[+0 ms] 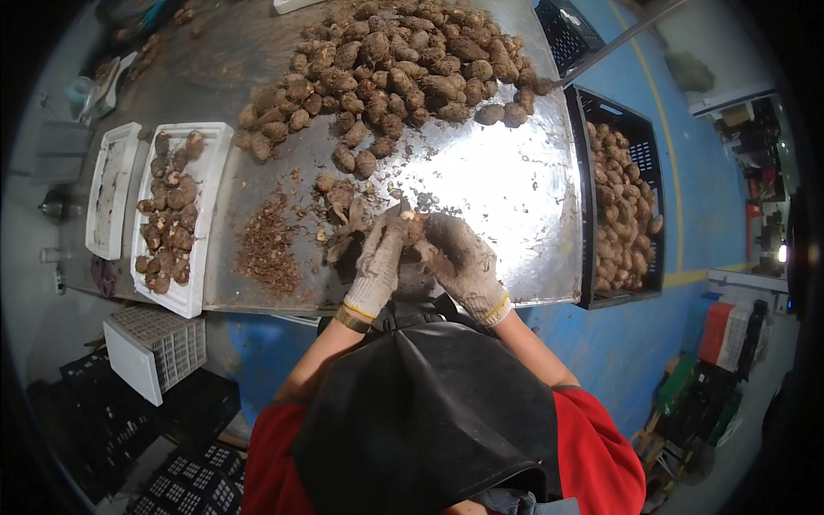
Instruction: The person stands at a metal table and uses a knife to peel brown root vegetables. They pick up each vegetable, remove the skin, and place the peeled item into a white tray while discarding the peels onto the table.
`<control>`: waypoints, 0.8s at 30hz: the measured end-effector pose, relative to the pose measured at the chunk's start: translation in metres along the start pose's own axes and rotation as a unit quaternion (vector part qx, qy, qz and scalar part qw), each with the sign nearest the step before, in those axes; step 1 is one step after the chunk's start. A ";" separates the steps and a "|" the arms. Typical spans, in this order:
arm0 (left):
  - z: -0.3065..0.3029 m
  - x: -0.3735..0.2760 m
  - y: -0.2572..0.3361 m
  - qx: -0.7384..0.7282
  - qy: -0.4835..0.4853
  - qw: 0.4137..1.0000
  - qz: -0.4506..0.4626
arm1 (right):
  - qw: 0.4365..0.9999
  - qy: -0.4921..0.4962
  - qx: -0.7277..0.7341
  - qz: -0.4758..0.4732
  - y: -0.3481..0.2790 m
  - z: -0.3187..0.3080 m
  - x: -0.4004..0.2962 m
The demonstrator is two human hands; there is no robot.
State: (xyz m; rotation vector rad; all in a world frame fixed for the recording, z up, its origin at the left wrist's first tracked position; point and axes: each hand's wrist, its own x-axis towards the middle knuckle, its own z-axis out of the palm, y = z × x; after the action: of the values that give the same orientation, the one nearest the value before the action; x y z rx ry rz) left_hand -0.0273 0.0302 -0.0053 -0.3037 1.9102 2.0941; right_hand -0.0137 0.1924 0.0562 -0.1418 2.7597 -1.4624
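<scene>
Both hands wear dirty knitted gloves and meet over the near edge of a metal table [257, 193]. A taro-like tuber [413, 222] with a pale cut spot lies between them, with my right hand [460, 254] closed around its side. My left hand [381, 257] is against the left side of it; a dark pointed thing, perhaps a blade, shows above its fingers, its handle hidden. Just left of the hands lie some soiled tubers [338, 196] and a limp cloth or glove. Farther left is a heap of brown peelings [267, 248]. A large pile of hairy tubers [399, 64] covers the far part.
At the left, a white foam tray [215, 212] holds tubers beside another foam tray [96, 206]. Against the table's right edge stands a black plastic crate [658, 257] full of tubers. A white crate [177, 335] is below the table's left corner.
</scene>
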 end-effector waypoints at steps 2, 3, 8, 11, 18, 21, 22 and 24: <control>0.004 -0.013 0.050 -0.043 -0.030 0.992 -0.119 | 0.999 -0.013 -0.033 -0.013 -0.005 -0.002 0.001; 0.001 -0.013 0.046 -0.075 -0.033 0.990 -0.112 | 0.998 -0.024 -0.057 -0.034 -0.009 -0.004 -0.001; -0.009 -0.003 -0.007 -0.213 0.013 0.975 -0.057 | 0.976 -0.115 -0.059 -0.173 -0.003 -0.010 -0.011; -0.022 0.010 -0.032 -0.150 -0.053 0.987 0.018 | 0.984 -0.071 0.135 0.087 0.029 -0.008 -0.021; -0.006 0.005 -0.003 -0.481 -0.125 0.848 -0.183 | 0.996 -0.020 0.084 -0.028 0.023 -0.007 -0.003; -0.002 0.002 0.000 -0.415 -0.108 0.889 -0.161 | 0.998 -0.021 0.038 -0.043 0.019 -0.001 0.001; -0.004 0.001 -0.001 -0.381 -0.103 0.905 -0.160 | 0.998 -0.021 0.020 -0.047 0.018 0.000 0.002; -0.012 0.001 -0.008 -0.314 -0.093 0.932 -0.158 | 0.992 -0.033 0.117 -0.025 0.017 0.001 0.000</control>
State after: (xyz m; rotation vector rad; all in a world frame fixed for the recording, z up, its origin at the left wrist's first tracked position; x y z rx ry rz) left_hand -0.0260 0.0189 -0.0148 -0.4854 0.9648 2.3392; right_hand -0.0149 0.2009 0.0414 -0.2515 2.5268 -1.7431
